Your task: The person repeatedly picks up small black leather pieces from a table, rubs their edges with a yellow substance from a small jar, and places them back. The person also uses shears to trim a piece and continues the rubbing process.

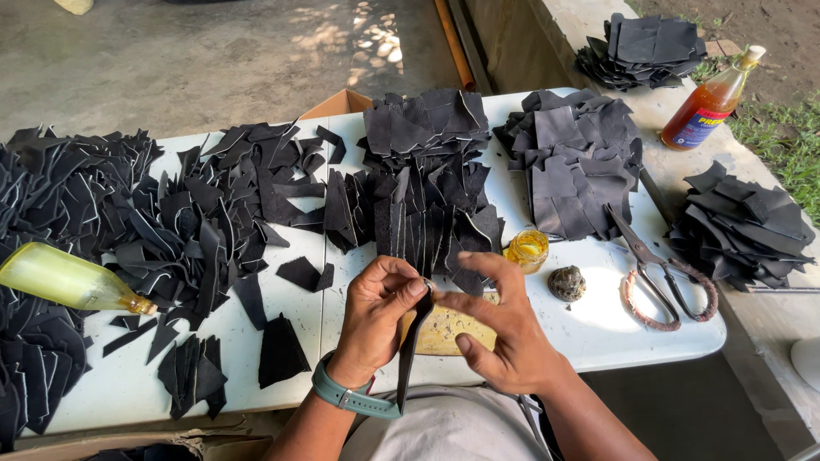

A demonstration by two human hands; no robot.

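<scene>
My left hand [376, 312] and right hand [500, 329] have fingers pinched shut on a black leather strip [413, 346] at six o'clock above the counter [598, 329], folding its top; pressing flat seems next.

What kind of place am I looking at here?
Likely an open-air craft workshop for cutting and gluing leather-like pieces. A white table is heaped with black cut pieces, with scissors and a small glue jar beside them. Bare ground and grass border it.
</scene>
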